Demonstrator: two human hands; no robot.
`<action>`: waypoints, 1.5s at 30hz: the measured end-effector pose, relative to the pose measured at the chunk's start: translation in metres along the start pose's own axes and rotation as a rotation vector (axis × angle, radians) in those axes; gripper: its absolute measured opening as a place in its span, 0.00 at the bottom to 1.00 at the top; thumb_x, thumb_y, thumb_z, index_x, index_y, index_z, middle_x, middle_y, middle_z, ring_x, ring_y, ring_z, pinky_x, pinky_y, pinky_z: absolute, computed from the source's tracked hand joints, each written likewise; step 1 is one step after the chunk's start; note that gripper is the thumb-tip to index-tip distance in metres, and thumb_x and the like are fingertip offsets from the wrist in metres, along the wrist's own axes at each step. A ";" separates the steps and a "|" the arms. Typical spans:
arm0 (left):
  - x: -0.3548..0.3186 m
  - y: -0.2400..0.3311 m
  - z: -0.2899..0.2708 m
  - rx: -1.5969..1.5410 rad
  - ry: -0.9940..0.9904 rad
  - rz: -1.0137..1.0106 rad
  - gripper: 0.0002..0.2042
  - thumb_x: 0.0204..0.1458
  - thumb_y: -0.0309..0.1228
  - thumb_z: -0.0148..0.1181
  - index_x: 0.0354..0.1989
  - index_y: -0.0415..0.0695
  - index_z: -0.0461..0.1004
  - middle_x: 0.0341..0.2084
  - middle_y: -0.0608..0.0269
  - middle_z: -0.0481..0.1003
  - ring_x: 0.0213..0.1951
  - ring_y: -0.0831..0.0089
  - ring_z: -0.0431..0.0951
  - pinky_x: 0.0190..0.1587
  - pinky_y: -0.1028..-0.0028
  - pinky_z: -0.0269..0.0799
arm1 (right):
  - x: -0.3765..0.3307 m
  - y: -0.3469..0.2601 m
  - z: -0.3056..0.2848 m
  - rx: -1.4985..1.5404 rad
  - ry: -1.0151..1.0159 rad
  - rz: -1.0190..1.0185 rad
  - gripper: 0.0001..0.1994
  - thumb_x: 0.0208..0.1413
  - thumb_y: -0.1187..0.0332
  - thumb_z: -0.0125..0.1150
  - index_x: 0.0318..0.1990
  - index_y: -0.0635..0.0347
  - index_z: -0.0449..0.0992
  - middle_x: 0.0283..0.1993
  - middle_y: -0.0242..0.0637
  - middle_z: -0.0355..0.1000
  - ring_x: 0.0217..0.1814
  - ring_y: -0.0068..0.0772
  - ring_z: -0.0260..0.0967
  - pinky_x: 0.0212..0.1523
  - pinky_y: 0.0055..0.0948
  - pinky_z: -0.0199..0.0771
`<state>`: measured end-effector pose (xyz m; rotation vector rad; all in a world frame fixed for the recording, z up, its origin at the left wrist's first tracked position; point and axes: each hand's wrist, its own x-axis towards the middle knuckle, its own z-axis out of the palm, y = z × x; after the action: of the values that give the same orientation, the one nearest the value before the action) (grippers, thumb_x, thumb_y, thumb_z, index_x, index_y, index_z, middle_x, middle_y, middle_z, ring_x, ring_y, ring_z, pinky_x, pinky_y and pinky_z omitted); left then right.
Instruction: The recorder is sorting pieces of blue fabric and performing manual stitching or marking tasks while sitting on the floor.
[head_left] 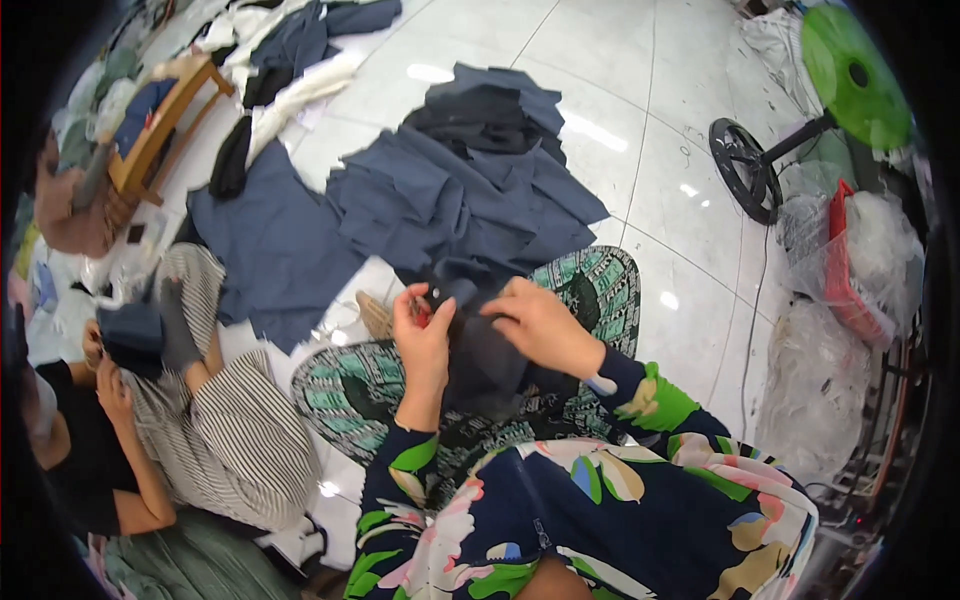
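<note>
I sit on the floor with a piece of dark navy cloth over my lap, both hands raised at its upper part. My left hand is closed, with thumb and fingers around a small red thing at the cloth's edge; its kind is too small to make out. To the right, my right hand pinches the same cloth between bent fingers. Just beyond my knees lies a large heap of slate-blue cut fabric pieces, with a black piece among them.
At my left a co-worker in striped trousers handles dark cloth. Another person sits farther off by a wooden bench. A green fan stands at far right, above plastic bags and a red basket. A cable crosses the tiles.
</note>
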<state>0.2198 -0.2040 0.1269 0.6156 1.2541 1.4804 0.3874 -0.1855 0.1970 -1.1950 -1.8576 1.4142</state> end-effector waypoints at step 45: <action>-0.008 -0.015 -0.015 0.090 -0.055 -0.068 0.20 0.44 0.20 0.64 0.47 0.41 0.65 0.31 0.71 0.66 0.32 0.85 0.65 0.36 0.86 0.64 | -0.015 -0.133 0.070 0.018 -0.705 -1.360 0.15 0.53 0.66 0.49 0.43 0.68 0.69 0.47 0.48 0.65 0.52 0.44 0.61 0.54 0.40 0.61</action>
<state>0.2152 -0.2184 0.1099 0.6627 1.2918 1.3483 0.2932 -0.2414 0.3010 0.7259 -2.2453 0.9709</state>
